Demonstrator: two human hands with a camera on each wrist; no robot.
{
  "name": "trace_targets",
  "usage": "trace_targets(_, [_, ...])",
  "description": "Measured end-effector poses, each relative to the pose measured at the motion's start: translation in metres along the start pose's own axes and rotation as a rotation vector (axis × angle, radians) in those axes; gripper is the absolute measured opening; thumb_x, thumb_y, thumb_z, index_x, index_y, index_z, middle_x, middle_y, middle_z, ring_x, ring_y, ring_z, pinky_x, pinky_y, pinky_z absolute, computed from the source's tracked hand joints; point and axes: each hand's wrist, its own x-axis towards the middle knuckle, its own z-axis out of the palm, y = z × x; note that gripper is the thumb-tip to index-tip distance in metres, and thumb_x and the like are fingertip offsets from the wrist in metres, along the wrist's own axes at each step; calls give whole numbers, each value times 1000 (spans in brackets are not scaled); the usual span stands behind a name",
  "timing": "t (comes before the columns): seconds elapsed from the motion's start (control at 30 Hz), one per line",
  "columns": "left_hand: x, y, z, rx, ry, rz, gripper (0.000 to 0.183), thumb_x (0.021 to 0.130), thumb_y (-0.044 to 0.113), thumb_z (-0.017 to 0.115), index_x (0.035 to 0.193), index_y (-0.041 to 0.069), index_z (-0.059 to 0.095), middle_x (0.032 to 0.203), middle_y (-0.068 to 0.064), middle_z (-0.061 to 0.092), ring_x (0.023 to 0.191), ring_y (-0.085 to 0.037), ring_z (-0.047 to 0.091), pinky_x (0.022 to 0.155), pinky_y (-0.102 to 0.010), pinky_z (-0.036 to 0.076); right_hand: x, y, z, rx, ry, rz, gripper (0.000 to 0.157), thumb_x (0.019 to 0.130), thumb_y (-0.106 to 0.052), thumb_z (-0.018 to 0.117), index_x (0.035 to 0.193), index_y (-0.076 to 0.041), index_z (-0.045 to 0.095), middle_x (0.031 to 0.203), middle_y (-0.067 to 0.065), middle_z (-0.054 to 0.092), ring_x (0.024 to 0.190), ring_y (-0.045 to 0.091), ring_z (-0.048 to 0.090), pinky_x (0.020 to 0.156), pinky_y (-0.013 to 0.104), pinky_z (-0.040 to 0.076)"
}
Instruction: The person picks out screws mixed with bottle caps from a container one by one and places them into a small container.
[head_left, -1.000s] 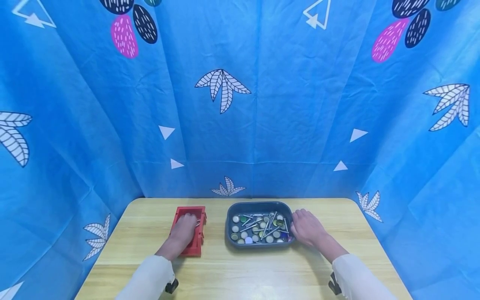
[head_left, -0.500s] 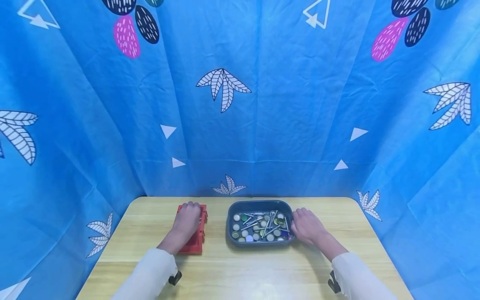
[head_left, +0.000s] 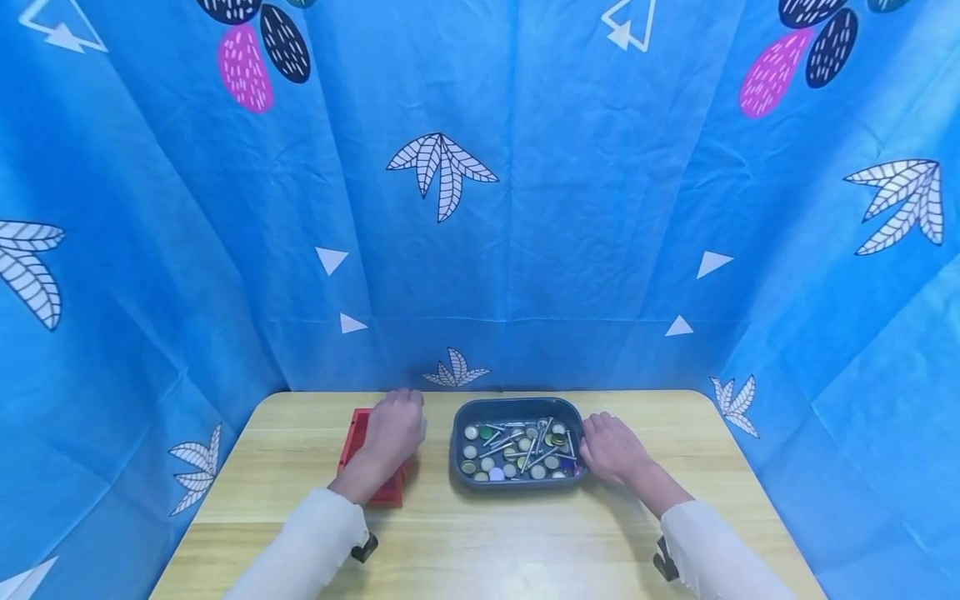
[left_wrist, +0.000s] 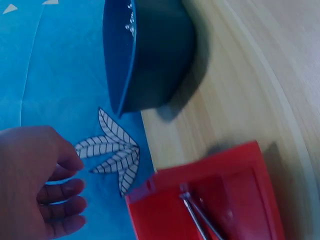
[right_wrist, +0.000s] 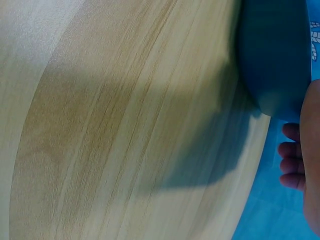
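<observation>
1. We locate the left hand (head_left: 397,427) above the right edge of the red tray (left_wrist: 220,165), apart from it. Its thumb and fingers are curled close together; we cannot tell whether anything is pinched there.
2. We note slim metal rods (left_wrist: 194,215) inside the tray.
3. We find the right hand (head_left: 613,450) at the right end of the dark grey bin (head_left: 517,410), fingers bent beside the outer wall. The thumb is hidden, so we cannot tell whether the rim is clamped.
4. Inside the bin we see bottle caps (head_left: 497,474) and bolts; any lettering on them is too small to read.
5. We identify the surface as a pale wood-grain table (head_left: 495,550) with rounded far corners.
6. Blue fabric (head_left: 585,208) encloses it, printed with white leaves (head_left: 450,179) and triangles (head_left: 331,260).
</observation>
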Motion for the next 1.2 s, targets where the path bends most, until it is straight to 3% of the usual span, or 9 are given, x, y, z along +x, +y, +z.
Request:
trace_targets(0.13, [6,11,3,24,35,71,13,89,15,69,91,3,71,77,-9,67,67,-20,58,60,-28,53,1,0,1,-5,-1,-2,22,100,-25,54,99,-3,60,87,7,56,82,21,49,79,40,50])
trace_targets(0.23, [9,21,6,23,36,121,14,89,16,70,92,3,72,81,-9,70,74,-22,62,66,-31,55,1,0,1,-7,0,-3,23,100,-25,53,99,-3,61,87,7,56,82,22,49,79,40,50])
trace_targets(0.33, [11,31,10,-29,-10,138,17,89,18,73,95,2,73,88,-10,71,81,-23,64,73,-31,60,0,-1,1,9,6,-1,21,99,-23,54,97,-3,61,86,7,56,81,22,49,78,41,50])
trace_targets(0.6, [16,50,18,-193,-185,58,18,93,20,70,103,5,73,96,-9,72,88,-18,65,77,-35,64,0,-3,0,14,12,-2,19,99,-23,55,96,-4,61,85,5,55,81,20,49,79,40,50])
trace_targets(0.83, [19,64,29,-227,-241,140,15,93,18,68,96,6,76,89,-6,70,80,-15,62,75,-32,62,0,0,0,18,15,1,20,99,-23,56,96,-4,60,86,7,56,82,22,51,80,42,51])
trace_targets(1.03, [20,76,37,-268,-243,245,7,88,8,70,91,5,76,81,-5,69,74,-14,62,70,-28,60,1,-1,-1,17,2,-4,18,98,-23,56,93,-6,58,84,5,53,80,21,49,78,41,50])
trace_targets(1.2, [21,85,40,-300,-346,237,9,90,8,70,95,5,76,85,-6,72,78,-15,66,73,-26,61,0,-1,-2,13,22,-11,18,98,-22,56,93,-6,58,83,5,53,79,21,48,77,40,49])
